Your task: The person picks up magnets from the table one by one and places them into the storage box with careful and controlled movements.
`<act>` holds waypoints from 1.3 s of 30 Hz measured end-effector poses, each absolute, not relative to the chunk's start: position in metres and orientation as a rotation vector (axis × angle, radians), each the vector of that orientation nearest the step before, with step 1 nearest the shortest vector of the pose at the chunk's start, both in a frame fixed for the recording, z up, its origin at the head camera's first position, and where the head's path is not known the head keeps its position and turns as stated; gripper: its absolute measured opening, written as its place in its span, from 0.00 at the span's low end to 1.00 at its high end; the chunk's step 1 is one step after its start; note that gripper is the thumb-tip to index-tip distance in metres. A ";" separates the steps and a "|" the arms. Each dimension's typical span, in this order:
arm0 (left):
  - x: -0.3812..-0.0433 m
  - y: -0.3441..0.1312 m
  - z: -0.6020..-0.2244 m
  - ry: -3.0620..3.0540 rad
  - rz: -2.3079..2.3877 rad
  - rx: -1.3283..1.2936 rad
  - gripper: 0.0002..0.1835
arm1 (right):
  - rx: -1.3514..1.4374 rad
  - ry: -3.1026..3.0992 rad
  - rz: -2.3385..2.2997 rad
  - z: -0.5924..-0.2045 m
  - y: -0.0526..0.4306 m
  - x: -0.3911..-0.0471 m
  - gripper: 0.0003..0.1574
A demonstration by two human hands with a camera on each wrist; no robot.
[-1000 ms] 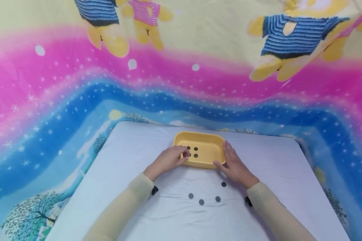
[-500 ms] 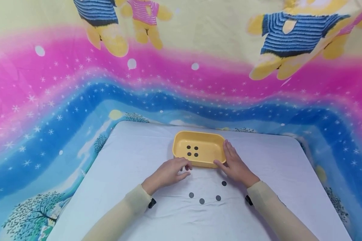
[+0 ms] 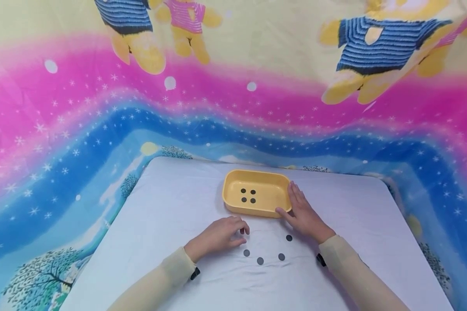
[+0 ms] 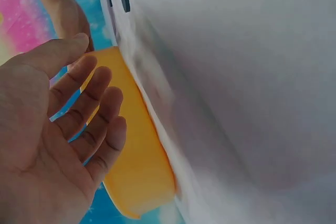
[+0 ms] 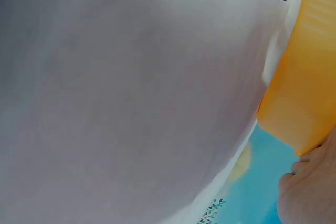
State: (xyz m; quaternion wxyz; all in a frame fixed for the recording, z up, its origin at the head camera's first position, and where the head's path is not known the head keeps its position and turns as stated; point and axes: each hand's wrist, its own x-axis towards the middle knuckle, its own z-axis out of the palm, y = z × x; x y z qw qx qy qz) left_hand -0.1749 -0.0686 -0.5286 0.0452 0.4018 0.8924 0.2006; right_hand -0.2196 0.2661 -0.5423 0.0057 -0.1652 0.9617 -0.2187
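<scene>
A yellow rectangular tray point(image 3: 272, 196) with rounded corners stands near the table's far edge. Several small dark round discs point(image 3: 253, 192) lie on its floor, toward the left. Several more such discs point(image 3: 281, 257) are spread on the white cloth in front of it. My left hand point(image 3: 222, 234) hovers over the cloth before the tray, holding nothing, its fingers loosely bent; its palm point(image 4: 47, 129) shows in the left wrist view. My right hand point(image 3: 305, 214) rests against the tray's right end, fingers straight along the side and thumb at the front corner.
A white cloth point(image 3: 171, 190) with shallow wrinkles covers the table. Behind it and along both sides hangs a printed curtain point(image 3: 218, 103) with bears and snowflakes.
My left hand has come out of the tray and moved back toward me, over the cloth near the loose discs. The right hand and tray have hardly moved.
</scene>
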 end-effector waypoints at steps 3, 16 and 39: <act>-0.173 -0.068 -0.531 2.716 0.585 1.239 0.12 | -0.532 3.018 -0.689 -0.543 0.267 -0.220 0.68; -0.166 -0.068 -0.545 2.621 0.560 1.230 0.13 | -0.544 3.028 -0.696 -0.544 0.267 -0.220 0.68; -0.164 -0.063 -0.546 2.596 0.446 1.292 0.09 | -0.529 3.015 -0.674 -0.543 0.267 -0.219 0.68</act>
